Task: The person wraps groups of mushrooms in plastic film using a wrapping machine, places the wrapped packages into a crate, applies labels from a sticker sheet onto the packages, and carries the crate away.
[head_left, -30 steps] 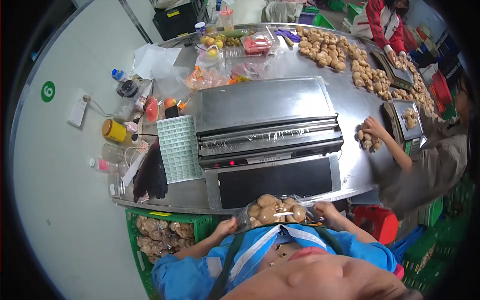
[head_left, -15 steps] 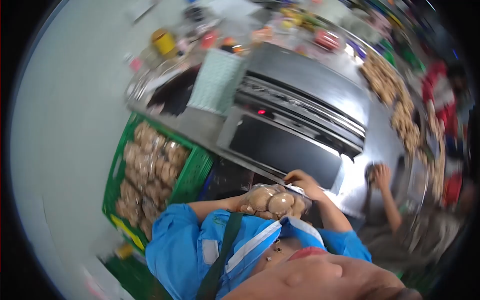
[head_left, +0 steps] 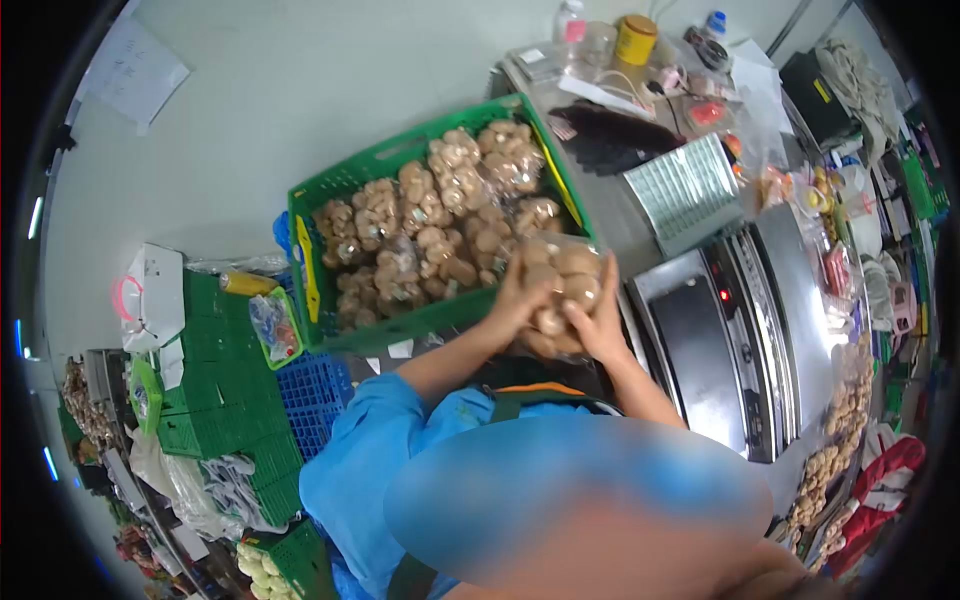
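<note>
pack of mushrooms (head_left: 562, 285): tan-brown caps under clear shiny wrap | crate (head_left: 330, 190): bright green lattice, yellow label on rim | sleeve (head_left: 365, 440): light blue | sheet of labels (head_left: 690, 190): pale green grid of small squares | jar (head_left: 636, 38): yellow | bench (head_left: 610, 225): grey steel | floor (head_left: 300, 90): pale grey-green

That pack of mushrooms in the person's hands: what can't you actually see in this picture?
Head view only:
- Underside of the wrapped mushroom pack: hidden by the left hand and right hand.
- Lower layers in the green crate: buried under the top packs.
- Label sheet print: too small.
- Person's lower body: blurred patch.
- Mushrooms at the right edge: cut off by the lens rim.
</note>
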`<state>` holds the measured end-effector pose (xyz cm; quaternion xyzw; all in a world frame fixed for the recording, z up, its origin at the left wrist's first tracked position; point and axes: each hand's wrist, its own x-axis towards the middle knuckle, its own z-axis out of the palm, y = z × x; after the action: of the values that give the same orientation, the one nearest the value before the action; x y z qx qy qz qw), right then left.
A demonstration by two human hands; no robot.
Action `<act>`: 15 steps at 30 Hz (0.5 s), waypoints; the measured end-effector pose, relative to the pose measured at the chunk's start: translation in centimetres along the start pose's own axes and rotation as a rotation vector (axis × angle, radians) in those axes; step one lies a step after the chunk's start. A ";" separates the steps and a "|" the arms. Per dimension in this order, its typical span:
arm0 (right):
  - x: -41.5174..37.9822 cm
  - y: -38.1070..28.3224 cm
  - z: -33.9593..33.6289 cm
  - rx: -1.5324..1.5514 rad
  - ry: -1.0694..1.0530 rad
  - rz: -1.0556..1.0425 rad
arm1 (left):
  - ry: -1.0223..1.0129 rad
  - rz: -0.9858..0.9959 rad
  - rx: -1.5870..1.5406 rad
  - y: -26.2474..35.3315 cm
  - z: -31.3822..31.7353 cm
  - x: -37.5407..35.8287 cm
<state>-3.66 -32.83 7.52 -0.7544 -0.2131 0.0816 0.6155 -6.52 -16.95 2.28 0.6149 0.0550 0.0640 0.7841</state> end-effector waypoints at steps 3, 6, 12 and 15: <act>5.6 -2.2 5.6 0.093 -0.240 0.034 | 0.309 -0.114 -0.146 3.5 -10.3 4.2; 7.5 -1.3 7.8 0.244 -0.153 0.066 | 0.645 -0.090 -0.189 5.8 -20.4 9.7; 3.3 4.1 5.4 0.256 0.019 0.383 | 0.809 -0.200 0.673 -5.5 -31.2 20.8; -0.6 5.3 2.9 0.232 0.202 0.462 | 0.681 -0.180 0.732 -4.3 -31.1 20.4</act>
<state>-4.15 -31.28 1.70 -0.7119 0.0377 0.1678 0.6809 8.62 15.23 -9.49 0.7863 0.3792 0.1697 0.4573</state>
